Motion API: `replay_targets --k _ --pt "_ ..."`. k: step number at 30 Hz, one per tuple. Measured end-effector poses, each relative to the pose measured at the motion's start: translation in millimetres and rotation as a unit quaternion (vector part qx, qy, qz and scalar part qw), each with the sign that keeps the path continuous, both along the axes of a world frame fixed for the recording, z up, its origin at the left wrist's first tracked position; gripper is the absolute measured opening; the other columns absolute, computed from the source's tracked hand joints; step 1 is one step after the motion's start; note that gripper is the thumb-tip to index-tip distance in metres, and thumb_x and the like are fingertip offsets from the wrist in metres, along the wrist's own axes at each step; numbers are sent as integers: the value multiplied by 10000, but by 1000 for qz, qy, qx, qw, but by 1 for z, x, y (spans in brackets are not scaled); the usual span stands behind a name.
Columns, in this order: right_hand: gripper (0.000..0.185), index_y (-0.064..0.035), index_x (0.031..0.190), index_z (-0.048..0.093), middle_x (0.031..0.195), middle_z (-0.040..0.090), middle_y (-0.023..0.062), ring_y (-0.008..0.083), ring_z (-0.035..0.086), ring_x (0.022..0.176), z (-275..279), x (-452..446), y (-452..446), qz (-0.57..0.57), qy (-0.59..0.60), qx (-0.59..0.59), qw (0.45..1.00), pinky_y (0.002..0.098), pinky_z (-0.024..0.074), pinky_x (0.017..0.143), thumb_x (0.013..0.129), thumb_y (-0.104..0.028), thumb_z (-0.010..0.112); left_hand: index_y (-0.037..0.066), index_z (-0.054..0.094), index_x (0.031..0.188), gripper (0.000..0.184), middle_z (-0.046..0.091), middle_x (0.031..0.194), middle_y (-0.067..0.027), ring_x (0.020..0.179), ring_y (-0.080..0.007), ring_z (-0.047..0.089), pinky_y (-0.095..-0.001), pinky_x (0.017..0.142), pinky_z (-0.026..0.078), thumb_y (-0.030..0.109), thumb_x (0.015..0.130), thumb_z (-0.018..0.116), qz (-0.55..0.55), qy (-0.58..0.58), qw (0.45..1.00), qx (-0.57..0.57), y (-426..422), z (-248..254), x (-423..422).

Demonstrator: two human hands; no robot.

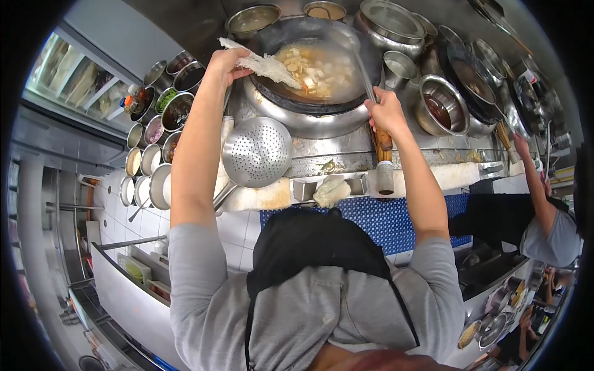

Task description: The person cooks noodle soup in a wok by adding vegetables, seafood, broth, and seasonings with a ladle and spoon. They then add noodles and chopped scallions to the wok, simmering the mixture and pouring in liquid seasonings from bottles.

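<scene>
My left hand [229, 65] is closed on a pale, lacy sheet [267, 67], whose far end hangs over the wok's left side. In the large dark wok [260, 43], pale chunks of food [315, 77] lie in steaming brownish liquid. My right hand [386, 112] grips the handle of a metal ladle [364, 71] that reaches into the wok from the right. Just below that hand is a wooden-handled tool [383, 145]. A perforated metal strainer [257, 152] rests in front of the stove, below my left hand.
Small metal containers [150, 159] of ingredients crowd the left. A steel bowl of dark liquid [443, 105] and a second wok [473, 80] stand right. Lidded pots [391, 21] line the back. A cloth [332, 191] lies at the front edge. A co-worker's arm [537, 185] reaches in at far right.
</scene>
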State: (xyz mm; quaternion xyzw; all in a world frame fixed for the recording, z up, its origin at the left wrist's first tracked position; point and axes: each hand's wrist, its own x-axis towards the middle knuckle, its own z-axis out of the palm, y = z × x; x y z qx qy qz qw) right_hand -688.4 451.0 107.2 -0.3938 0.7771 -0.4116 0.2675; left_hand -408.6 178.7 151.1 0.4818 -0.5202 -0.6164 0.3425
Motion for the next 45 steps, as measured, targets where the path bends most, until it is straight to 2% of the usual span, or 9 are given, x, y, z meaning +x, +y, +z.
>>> replay_targets --k 3,7,13,21,24,28,32,36,45 --pt "309 89 1166 597 672 619 101 173 572 453 -27 3 -11 -17 -111 -25 993 327 467 423 898 -64 587 -8 649 1081 227 693 1036 -128 864 -238 698 -362 734 601 108 886 646 -13 -54 998 -40 -1 7 -8" --pt "99 -1 988 541 669 564 44 148 553 481 -12 69 0 -45 -455 -50 888 296 470 413 965 -94 568 -88 625 1055 218 686 981 -180 833 -299 704 -399 678 603 22 867 622 8 -65 996 -66 14 28 -21" --pt "209 40 1034 486 711 556 17 94 563 556 5 54 -4 -13 -850 -93 519 209 469 439 986 -155 542 -97 620 1064 241 695 969 -196 804 -315 717 -412 649 619 24 856 615 18 -112 989 -90 0 25 -6" --pt "154 -48 1011 530 719 574 6 79 533 514 42 56 41 61 -656 -44 751 215 437 400 980 -190 582 -122 604 1100 289 691 977 -236 804 -361 728 -474 604 636 -52 822 570 16 -100 995 -19 -12 -28 -2" --pt "296 -3 1219 559 706 564 9 72 494 453 61 66 52 90 -445 -32 891 225 425 361 974 -165 587 -125 622 1078 271 689 977 -228 795 -359 724 -469 581 623 -44 821 594 23 -86 996 -29 -14 -67 -35" --pt "544 7 1439 460 668 541 -13 69 490 445 43 67 60 112 -200 -28 973 243 411 390 928 -88 620 -38 706 1058 298 715 1057 -201 932 -337 721 -413 689 623 42 786 615 37 -160 978 -130 -7 -88 -71" --pt "603 34 1478 392 660 530 -17 65 470 457 46 54 84 93 -155 -39 983 258 408 403 922 -57 608 32 741 1033 293 730 1025 -197 930 -294 727 -392 699 603 69 769 619 52 -167 967 -187 2 -74 -77" --pt "582 28 1462 428 650 529 -2 78 485 448 37 42 100 57 -134 -9 989 248 400 398 914 -49 609 -42 718 1021 242 725 936 -159 777 -244 718 -375 551 610 9 816 601 9 -50 982 -181 10 -34 -67" --pt "467 27 1357 551 647 546 9 86 497 430 32 25 106 87 -208 51 973 251 389 382 904 -61 630 -75 667 1025 210 714 929 -166 765 -268 724 -358 590 613 21 855 588 -17 -70 977 -202 14 49 -12"
